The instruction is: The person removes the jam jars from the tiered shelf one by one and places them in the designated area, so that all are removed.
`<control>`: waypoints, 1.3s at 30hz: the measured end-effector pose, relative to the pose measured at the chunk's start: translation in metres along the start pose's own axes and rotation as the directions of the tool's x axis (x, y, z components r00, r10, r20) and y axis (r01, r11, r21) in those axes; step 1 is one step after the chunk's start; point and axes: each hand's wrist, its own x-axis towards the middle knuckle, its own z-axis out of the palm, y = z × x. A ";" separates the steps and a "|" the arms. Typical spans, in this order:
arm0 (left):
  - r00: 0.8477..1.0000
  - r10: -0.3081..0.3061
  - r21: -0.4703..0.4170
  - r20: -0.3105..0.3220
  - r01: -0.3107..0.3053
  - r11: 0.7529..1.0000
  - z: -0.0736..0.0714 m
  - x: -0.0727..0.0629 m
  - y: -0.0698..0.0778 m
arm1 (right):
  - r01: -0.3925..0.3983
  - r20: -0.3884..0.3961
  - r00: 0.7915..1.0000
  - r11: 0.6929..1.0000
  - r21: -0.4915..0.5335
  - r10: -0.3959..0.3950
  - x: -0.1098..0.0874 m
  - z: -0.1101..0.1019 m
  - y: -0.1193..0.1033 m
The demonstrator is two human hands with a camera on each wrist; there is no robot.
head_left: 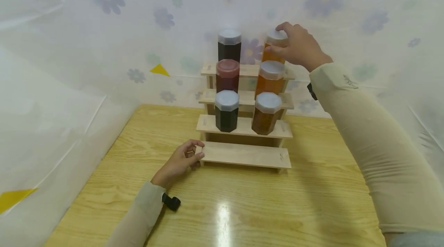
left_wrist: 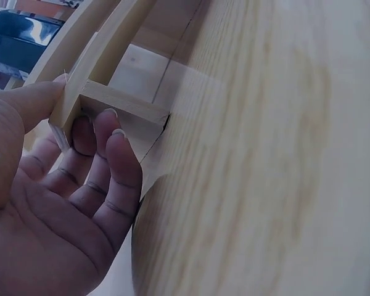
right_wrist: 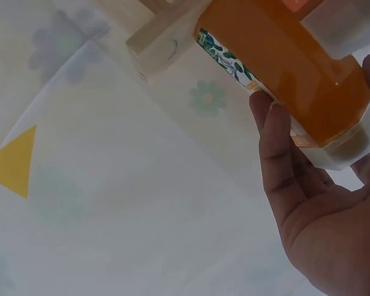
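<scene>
A wooden stepped rack (head_left: 244, 154) stands on the table. At the left end of its lowest step, my left hand (head_left: 182, 160) pinches the board between thumb and fingers. On the top step at the right is a white-lidded jar of orange contents (right_wrist: 283, 61), a patterned label on its side. My right hand (head_left: 301, 46) grips that jar around its lid and upper part. Directly in front of it stands another orange jar (head_left: 268, 85), and a brown jar (head_left: 264, 120) is one step lower. The left column holds a black jar (head_left: 229, 51), a dark red jar (head_left: 227, 80) and a dark jar (head_left: 226, 119).
The wood-grain table (head_left: 166, 123) extends around the rack. Behind it hangs a pale flowered sheet (head_left: 194, 19), close to the top step, and white sheeting (head_left: 52, 96) rises at the left. Each wrist wears a black strap (head_left: 171, 202).
</scene>
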 end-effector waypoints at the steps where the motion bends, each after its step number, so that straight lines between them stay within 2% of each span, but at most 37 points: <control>1: 1.000 0.000 0.001 -0.003 0.000 1.000 0.001 0.000 0.000 | 0.002 -0.015 1.000 1.000 -0.006 -0.003 0.000 0.000 0.000; 7: 1.000 0.017 0.007 0.007 -0.017 1.000 0.002 -0.001 -0.001 | 0.014 -0.084 0.996 0.998 -0.063 -0.019 0.000 0.003 0.001; 17: 1.000 0.019 0.024 0.001 -0.019 1.000 0.002 -0.001 -0.002 | 0.002 -0.148 0.989 0.992 -0.129 -0.022 -0.004 -0.002 0.006; 21: 1.000 0.027 0.036 0.014 -0.027 0.999 0.001 -0.001 -0.002 | -0.032 -0.177 0.984 0.993 -0.118 0.011 -0.012 -0.008 0.016; 31: 1.000 0.016 0.060 0.020 -0.018 0.998 0.002 0.003 0.003 | -0.057 -0.218 0.976 0.986 -0.158 0.022 -0.029 -0.027 0.045; 39: 0.999 0.029 0.112 0.018 -0.031 0.993 0.003 0.004 0.002 | -0.072 -0.230 0.973 0.973 -0.221 0.020 -0.056 -0.039 0.073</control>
